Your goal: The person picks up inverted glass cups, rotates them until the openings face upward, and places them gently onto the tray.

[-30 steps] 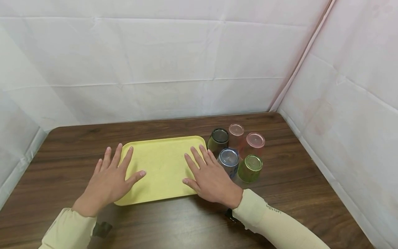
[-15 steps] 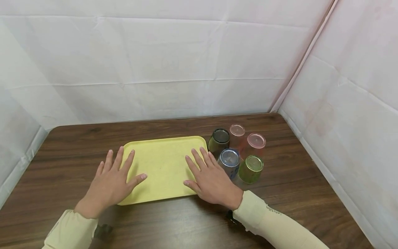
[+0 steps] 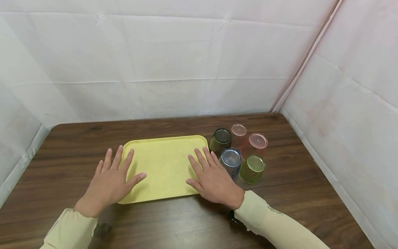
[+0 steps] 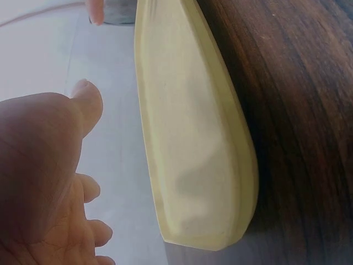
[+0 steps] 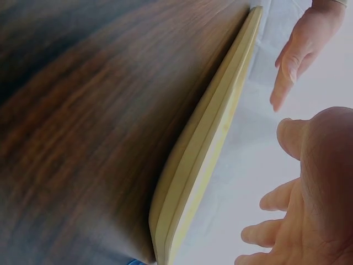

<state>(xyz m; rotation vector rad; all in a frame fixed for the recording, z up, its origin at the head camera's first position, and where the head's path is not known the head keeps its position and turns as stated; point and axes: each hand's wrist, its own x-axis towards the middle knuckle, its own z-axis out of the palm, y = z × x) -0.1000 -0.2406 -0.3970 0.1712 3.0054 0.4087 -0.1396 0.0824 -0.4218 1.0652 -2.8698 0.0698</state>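
Observation:
A yellow rectangular tray (image 3: pixel 164 169) lies flat on the wooden table. My left hand (image 3: pixel 109 183), palm down with fingers spread, hovers over the tray's left end. Over the right end my right hand (image 3: pixel 214 180) is spread the same way. Both wrist views show a gap between palm and tray, and neither hand holds anything. Just right of my right hand stands a group of upside-down tumblers: a dark one (image 3: pixel 221 140), a blue one (image 3: pixel 231 159), a green one (image 3: pixel 253 168), a pink one (image 3: pixel 257 142) and a smaller pale pink one (image 3: pixel 238 132). My right fingers partly hide the blue tumbler.
White cloth sheets (image 3: pixel 168 62) hang behind the table and along its sides. The brown table (image 3: pixel 304 186) extends to the right of the tumblers and to the left of the tray. Its back edge runs close to the rear sheet.
The head view has shifted slightly. Against the tray, my left hand has drawn back a little towards me; my right hand stays nearly in place. Tray and tumblers have not moved.

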